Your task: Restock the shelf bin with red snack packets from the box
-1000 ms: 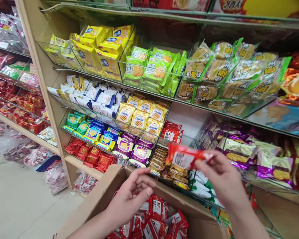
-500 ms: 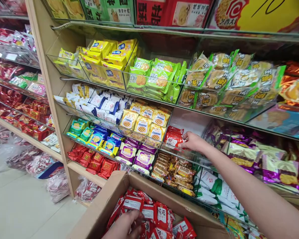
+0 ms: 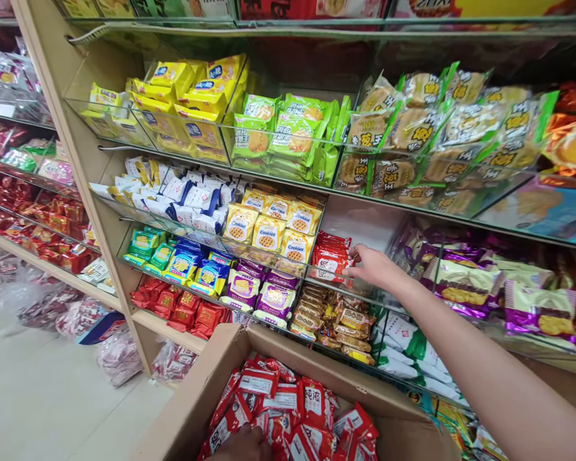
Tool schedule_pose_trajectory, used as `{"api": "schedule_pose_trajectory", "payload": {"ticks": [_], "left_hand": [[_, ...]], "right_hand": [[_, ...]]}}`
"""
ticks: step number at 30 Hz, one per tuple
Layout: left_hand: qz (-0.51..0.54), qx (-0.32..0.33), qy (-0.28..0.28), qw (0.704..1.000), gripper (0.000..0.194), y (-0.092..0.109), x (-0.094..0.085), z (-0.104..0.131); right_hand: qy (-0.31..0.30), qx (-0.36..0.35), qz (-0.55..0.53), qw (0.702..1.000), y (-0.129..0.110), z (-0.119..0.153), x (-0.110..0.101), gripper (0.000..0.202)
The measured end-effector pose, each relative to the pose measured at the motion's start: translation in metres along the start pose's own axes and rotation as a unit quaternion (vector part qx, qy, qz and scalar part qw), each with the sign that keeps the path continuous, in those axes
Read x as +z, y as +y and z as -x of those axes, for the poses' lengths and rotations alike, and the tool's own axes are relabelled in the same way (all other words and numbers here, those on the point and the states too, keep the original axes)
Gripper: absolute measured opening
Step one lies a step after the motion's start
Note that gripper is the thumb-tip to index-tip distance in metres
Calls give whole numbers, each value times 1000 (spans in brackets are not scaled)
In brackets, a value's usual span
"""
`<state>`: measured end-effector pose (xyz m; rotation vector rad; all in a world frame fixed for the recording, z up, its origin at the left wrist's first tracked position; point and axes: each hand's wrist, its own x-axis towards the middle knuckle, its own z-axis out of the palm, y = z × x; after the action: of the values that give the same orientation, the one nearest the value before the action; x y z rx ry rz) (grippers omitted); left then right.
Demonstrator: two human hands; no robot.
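Note:
A short row of red-and-white snack packets stands in a clear bin on the middle shelf. My right hand reaches in from the right, its thumb and fingers closed on the right edge of the front packet. Below, an open cardboard box holds a heap of the same kind of red packets. Over the near left of that heap is my left hand, back up and in shadow. Its fingers point down among the packets and are mostly hidden.
Clear-fronted bins hold yellow packets, green packets, cookie packets and purple packets. Brown bars lie under the red packets' bin. A wooden upright divides the shelving, and plastic bags rest on the floor.
My left hand has moved down and left, deeper among the red packets in the box. My right hand stays at the shelf packets. The view has shifted slightly.

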<state>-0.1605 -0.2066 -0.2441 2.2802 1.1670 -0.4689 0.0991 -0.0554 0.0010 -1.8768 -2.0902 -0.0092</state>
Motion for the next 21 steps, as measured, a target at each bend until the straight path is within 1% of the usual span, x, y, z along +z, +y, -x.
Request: {"api": "schedule_pose_trajectory", "payload": {"ticks": [3,4,5,6,8,9,10,11,12,13,14,15,16,17,18,19,20,21], "left_hand": [[8,10,7,1000,36,-6,4,1],[21,18,21,999,34,-9,5,3],[39,30,44,998,31,-11,5,6],[67,41,71,994,26,-13,3,10],[150,54,134,978,17,-12,-7,21],[205,45,163,964,15,-8,-15,27],[261,40,190,946,15,-4,-25,33],[317,31,218,923,16,2,-37,38],[374,25,243,895,17,10,-49,42],[429,34,261,864,19,17,-61,44],[486,57,272,829,22,25,-73,45],[542,83,273,790,24,32,-84,44],[594,108,263,752,26,39,-94,41],[631,129,238,727,28,45,-101,39],[666,143,231,695,29,51,-107,36],[696,151,232,662,31,56,-111,33],[717,159,234,637,33,60,-113,31],[728,168,238,621,37,64,-114,30]], "right_hand": [[34,6,-18,999,3,6,-7,32],[54,6,-29,998,3,10,-11,29],[90,-2,-48,995,1,17,-15,25],[140,-22,-75,987,-1,26,-18,21],[245,-76,-142,956,-10,53,-19,16],[277,-101,-179,939,-16,71,-15,14],[276,-114,-212,931,-23,90,-8,12],[237,-113,-242,934,-29,109,2,12],[172,-104,-271,941,-35,128,15,13],[97,-86,-293,947,-40,144,29,16],[26,-65,-315,946,-45,158,43,21],[-33,-42,-340,939,-48,169,57,28],[-73,-19,-371,925,-50,176,70,33],[-93,2,-411,907,-51,181,81,35],[-98,22,-457,884,-50,183,90,33],[-92,43,-504,858,-48,183,96,30],[-73,67,-547,831,-46,183,101,27],[-48,96,-583,805,-43,183,103,25]]}}
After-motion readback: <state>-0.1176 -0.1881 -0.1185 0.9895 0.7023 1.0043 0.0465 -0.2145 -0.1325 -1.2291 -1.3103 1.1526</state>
